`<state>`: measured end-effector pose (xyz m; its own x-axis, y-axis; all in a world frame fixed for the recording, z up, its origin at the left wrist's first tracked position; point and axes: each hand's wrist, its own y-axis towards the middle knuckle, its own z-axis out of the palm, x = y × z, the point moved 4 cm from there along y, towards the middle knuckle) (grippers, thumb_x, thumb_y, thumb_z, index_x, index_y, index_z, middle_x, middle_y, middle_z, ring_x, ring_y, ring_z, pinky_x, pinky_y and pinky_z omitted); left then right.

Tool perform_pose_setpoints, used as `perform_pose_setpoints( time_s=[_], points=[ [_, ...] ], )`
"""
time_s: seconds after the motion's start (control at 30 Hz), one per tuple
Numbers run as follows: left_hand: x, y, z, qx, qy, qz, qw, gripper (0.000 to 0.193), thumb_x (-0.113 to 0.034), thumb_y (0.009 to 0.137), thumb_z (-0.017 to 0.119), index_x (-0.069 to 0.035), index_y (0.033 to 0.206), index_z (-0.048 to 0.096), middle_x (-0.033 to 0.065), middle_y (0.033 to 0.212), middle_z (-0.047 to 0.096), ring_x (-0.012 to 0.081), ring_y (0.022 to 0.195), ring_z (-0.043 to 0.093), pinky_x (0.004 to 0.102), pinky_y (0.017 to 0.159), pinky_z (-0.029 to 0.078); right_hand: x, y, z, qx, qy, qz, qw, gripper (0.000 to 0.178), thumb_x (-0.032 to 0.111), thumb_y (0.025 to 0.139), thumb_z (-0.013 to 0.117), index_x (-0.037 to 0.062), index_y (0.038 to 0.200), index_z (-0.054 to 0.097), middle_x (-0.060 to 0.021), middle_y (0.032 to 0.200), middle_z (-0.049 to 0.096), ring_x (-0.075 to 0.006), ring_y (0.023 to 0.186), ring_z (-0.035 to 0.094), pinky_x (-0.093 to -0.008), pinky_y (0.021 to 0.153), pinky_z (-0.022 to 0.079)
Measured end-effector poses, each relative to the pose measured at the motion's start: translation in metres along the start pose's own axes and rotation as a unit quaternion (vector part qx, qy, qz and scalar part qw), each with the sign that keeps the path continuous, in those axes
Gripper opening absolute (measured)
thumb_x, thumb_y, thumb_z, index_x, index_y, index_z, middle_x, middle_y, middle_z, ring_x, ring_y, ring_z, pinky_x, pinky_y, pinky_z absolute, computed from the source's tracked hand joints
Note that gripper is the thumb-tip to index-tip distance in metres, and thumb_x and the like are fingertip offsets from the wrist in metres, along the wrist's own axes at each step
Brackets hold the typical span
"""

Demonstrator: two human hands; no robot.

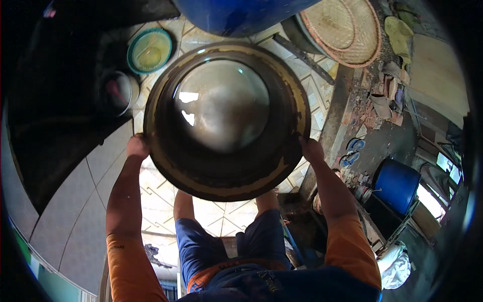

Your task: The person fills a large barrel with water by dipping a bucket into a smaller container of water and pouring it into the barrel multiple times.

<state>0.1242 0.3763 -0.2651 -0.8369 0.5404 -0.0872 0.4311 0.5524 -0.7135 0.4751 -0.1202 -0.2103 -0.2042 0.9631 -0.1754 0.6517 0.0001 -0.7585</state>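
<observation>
Between my two hands is a large round metal basin (226, 171), dark inside, with a worn brown and tan rim. Its pale, glossy centre reflects bright light; whether that is liquid or bare metal I cannot tell. My left hand (138, 146) is closed on the rim at the left side. On the opposite side my right hand (313, 150) grips the rim, its fingers partly hidden. Both arms reach forward, and the basin is in front of my knees, above the tiled floor (209, 216).
A blue drum (236, 17) stands at the far side, beside a woven round tray (337, 25). At far left are a green bowl (149, 50) with yellowish contents and a metal pot (121, 93). Rubble (387, 103), slippers (354, 146) and another blue barrel (397, 186) lie to the right.
</observation>
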Motion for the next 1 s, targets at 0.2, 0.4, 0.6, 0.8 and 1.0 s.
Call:
perform_pose_setpoints(
  time_s=[0.2,0.4,0.6,0.8,1.0],
  points=[
    [0.003,0.018,0.007,0.012,0.087,0.128,0.988,0.042,-0.042,0.086,0.049,-0.003,0.086,0.067,0.0223,0.085,0.065,0.0394,0.086,0.062,0.0470,0.076,0.050,-0.006,0.002,0.003,0.012,0.011,-0.030,0.999,0.056,0.052,0.091,0.040,0.0035,0.101,0.066,-0.0215,0.099,0.065,-0.0383,0.097,0.061,-0.0487,0.086,0.047],
    [0.042,0.023,0.040,0.000,0.040,0.112,0.993,0.058,-0.052,0.088,0.044,0.000,0.074,0.065,0.0256,0.078,0.063,0.0423,0.079,0.061,0.0508,0.069,0.048,-0.008,0.011,0.015,-0.027,0.028,-0.088,0.995,0.057,0.052,0.089,0.044,0.0006,0.090,0.067,-0.0203,0.091,0.066,-0.0378,0.090,0.063,-0.0474,0.083,0.048],
    [0.002,-0.024,0.013,-0.080,-0.045,0.185,0.978,0.046,-0.036,0.089,0.051,0.001,0.061,0.059,0.0201,0.061,0.060,0.0386,0.063,0.061,0.0455,0.059,0.047,-0.037,0.003,0.020,-0.050,0.033,-0.103,0.993,0.050,0.047,0.089,0.046,0.0025,0.082,0.068,-0.0206,0.083,0.066,-0.0369,0.084,0.064,-0.0469,0.077,0.049],
    [-0.019,-0.079,-0.044,-0.101,0.002,0.243,0.965,0.044,-0.032,0.089,0.051,0.001,0.060,0.056,0.0195,0.059,0.058,0.0390,0.059,0.059,0.0442,0.055,0.045,-0.055,-0.039,-0.035,-0.100,0.062,-0.152,0.981,0.046,0.044,0.087,0.050,0.0020,0.078,0.066,-0.0193,0.078,0.065,-0.0370,0.079,0.064,-0.0467,0.073,0.050],
    [-0.074,-0.164,-0.123,-0.064,-0.053,0.151,0.985,0.030,-0.021,0.085,0.057,0.004,0.070,0.060,0.0209,0.060,0.060,0.0345,0.056,0.061,0.0403,0.051,0.043,-0.111,-0.090,-0.099,-0.101,0.093,-0.163,0.977,0.041,0.041,0.087,0.050,0.0046,0.079,0.068,-0.0167,0.080,0.066,-0.0357,0.082,0.064,-0.0462,0.075,0.050]
  ],
)
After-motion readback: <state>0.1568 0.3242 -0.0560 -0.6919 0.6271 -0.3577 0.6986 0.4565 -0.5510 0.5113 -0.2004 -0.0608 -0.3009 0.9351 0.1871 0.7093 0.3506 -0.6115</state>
